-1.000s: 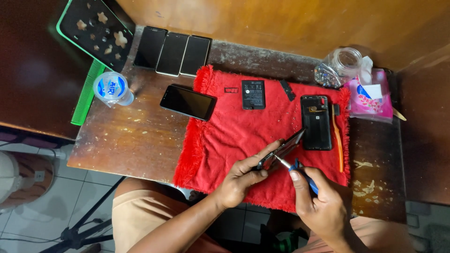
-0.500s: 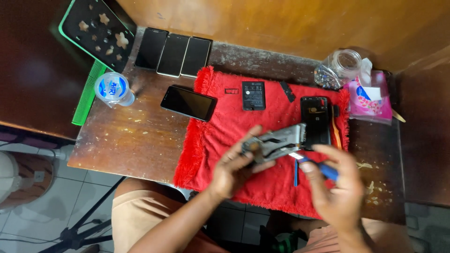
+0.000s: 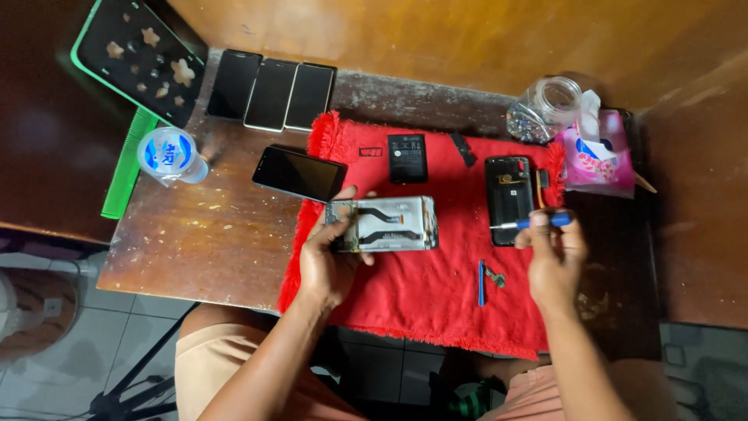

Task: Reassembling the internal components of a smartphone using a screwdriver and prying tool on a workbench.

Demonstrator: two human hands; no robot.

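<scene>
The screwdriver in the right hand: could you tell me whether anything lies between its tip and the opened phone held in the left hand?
Nothing visible does. Only bare red towel separates the screwdriver tip from the opened phone; the blue tool lies nearer the person.

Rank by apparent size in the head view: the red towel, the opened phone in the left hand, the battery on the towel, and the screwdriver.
1. Red towel, by far the largest.
2. Opened phone, held in the left hand; raised toward the camera, so it may look bigger.
3. Battery.
4. Screwdriver in the right hand: longer than the battery, but much thinner.
</scene>
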